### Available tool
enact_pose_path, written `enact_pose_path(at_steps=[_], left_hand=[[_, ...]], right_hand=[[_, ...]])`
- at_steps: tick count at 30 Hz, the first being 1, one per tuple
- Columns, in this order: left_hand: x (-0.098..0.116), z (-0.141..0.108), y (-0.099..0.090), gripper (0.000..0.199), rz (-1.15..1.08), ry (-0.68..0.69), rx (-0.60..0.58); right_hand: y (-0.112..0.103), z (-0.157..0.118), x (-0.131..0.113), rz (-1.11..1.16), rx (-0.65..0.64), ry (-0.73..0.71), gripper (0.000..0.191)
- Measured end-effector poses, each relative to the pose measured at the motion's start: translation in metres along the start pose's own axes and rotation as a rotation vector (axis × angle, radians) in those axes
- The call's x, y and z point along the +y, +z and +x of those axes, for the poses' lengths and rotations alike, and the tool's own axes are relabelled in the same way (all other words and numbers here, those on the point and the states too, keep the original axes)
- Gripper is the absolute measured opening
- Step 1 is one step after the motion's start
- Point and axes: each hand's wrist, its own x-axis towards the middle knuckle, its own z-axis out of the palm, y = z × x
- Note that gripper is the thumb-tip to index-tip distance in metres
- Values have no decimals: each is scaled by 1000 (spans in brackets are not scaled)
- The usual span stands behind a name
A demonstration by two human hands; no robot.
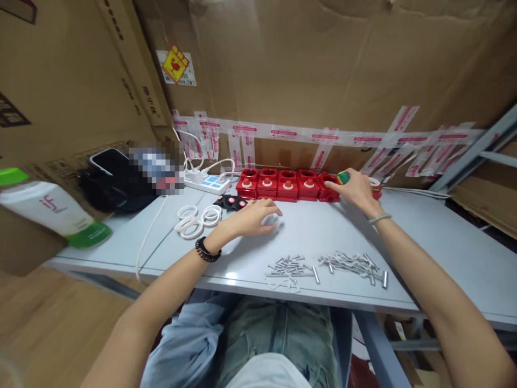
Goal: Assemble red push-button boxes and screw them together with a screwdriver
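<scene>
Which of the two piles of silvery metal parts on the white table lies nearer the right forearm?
The right pile, beside that forearm; the left pile lies nearer the left hand.

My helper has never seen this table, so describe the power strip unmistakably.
Find the big taped cardboard box behind the white table. Follow the row of red units to its left end; the power strip lies just beyond. Unlike its red and black neighbours, it is white, with blue patches and plugged-in cables.
</scene>
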Motion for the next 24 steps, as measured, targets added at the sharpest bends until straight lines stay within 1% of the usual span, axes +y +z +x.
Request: enact_pose_path(at_steps=[3, 4, 8, 10, 13, 16, 21, 24], left_hand=[[-1, 0, 1, 33, -13, 3, 9], [-1, 0, 1, 33, -19, 9, 10], [-1, 0, 2, 33, -36, 42, 5], [0, 0, 1, 33, -37, 42, 0], [0, 0, 1, 34, -40, 28, -3], [0, 0, 2, 34, -55, 42, 5], [1, 1, 2, 33, -59, 63, 16], [2, 1, 3, 33, -66, 64, 19]], right_hand=[[8, -1, -11, -6, -39, 10, 67], [11, -2, -12, -10, -60, 20, 67], [14, -1, -12, -30, -133, 60, 53], [12, -2, -11, -40, -147, 67, 51], [3, -7, -5, -55, -170, 69, 47], [-13, -19, 6, -50, -203, 45, 38], [-41, -43, 27, 19, -337, -112, 30], [-50, -56, 31, 30, -347, -181, 19]])
